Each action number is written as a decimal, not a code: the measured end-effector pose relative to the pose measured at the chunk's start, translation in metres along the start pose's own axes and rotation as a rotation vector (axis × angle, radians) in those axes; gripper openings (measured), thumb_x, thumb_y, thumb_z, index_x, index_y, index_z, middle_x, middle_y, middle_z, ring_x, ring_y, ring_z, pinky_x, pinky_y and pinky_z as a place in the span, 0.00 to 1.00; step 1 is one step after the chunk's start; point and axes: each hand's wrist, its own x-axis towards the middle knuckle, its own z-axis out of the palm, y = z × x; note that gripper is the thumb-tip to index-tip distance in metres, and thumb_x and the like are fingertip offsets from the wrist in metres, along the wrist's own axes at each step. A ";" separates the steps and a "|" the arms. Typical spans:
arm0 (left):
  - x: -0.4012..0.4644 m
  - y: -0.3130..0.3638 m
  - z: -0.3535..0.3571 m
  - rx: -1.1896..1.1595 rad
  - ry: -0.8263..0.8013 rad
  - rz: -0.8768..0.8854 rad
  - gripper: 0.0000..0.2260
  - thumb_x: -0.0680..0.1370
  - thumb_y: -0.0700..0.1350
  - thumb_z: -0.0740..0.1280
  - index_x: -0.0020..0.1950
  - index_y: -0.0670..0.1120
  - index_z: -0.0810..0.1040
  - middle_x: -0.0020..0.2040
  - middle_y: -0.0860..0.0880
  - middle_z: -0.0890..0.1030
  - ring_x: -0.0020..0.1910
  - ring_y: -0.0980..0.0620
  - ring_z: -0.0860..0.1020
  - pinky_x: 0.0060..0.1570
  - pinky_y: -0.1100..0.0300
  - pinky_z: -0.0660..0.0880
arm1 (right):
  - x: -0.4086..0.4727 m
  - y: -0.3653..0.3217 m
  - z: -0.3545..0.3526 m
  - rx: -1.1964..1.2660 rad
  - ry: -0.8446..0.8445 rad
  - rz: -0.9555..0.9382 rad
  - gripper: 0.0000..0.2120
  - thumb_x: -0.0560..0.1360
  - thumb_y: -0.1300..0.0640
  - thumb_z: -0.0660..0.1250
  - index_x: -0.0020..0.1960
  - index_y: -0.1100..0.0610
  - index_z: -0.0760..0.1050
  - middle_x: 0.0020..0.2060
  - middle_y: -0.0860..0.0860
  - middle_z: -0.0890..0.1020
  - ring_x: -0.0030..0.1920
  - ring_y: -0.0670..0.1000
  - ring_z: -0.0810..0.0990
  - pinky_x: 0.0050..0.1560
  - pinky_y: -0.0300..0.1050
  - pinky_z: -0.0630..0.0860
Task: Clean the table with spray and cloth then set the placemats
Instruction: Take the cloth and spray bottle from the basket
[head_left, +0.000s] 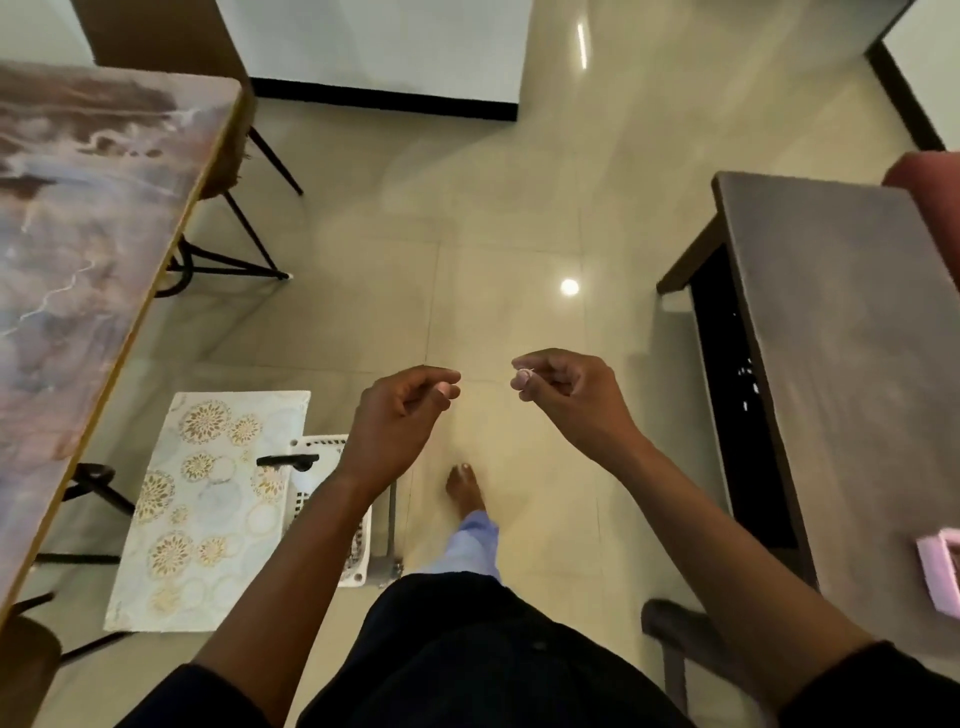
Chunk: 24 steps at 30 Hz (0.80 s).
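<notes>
The marble-patterned table (78, 234) runs along the left edge of the head view. A pale placemat (208, 499) with gold flower circles lies low beside it, partly over a white slotted basket (324, 452). A black handle (287, 461) pokes out at the basket's rim; I cannot tell what it belongs to. My left hand (400, 415) and my right hand (566, 400) hover above the floor in the middle, fingers curled, thumb against fingertips. No spray bottle or cloth is in either hand. Whether something tiny sits in the right pinch is unclear.
A dark grey table (841, 338) stands on the right with a pink object (943, 571) at its near edge and a red seat (930, 176) behind it. Black chair legs (244, 228) stick out under the marble table. My bare foot (465, 488) is on the beige tiles.
</notes>
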 end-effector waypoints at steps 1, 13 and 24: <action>0.018 0.002 -0.003 -0.007 0.022 -0.003 0.09 0.85 0.42 0.68 0.62 0.49 0.86 0.51 0.53 0.89 0.51 0.56 0.87 0.60 0.50 0.83 | 0.023 -0.004 0.000 -0.008 -0.020 -0.002 0.05 0.79 0.53 0.72 0.52 0.45 0.85 0.41 0.46 0.88 0.47 0.49 0.87 0.58 0.59 0.83; 0.181 0.016 -0.081 -0.028 0.243 -0.105 0.09 0.84 0.43 0.68 0.60 0.52 0.87 0.50 0.55 0.89 0.51 0.54 0.87 0.60 0.44 0.83 | 0.250 -0.066 0.048 -0.075 -0.283 -0.054 0.06 0.78 0.53 0.74 0.54 0.51 0.86 0.42 0.48 0.88 0.45 0.53 0.87 0.55 0.61 0.82; 0.263 0.011 -0.136 -0.113 0.699 -0.271 0.09 0.84 0.44 0.69 0.61 0.51 0.87 0.51 0.54 0.89 0.52 0.55 0.87 0.60 0.46 0.83 | 0.435 -0.133 0.146 -0.189 -0.755 -0.243 0.05 0.76 0.49 0.74 0.52 0.46 0.85 0.40 0.45 0.87 0.44 0.50 0.87 0.51 0.50 0.82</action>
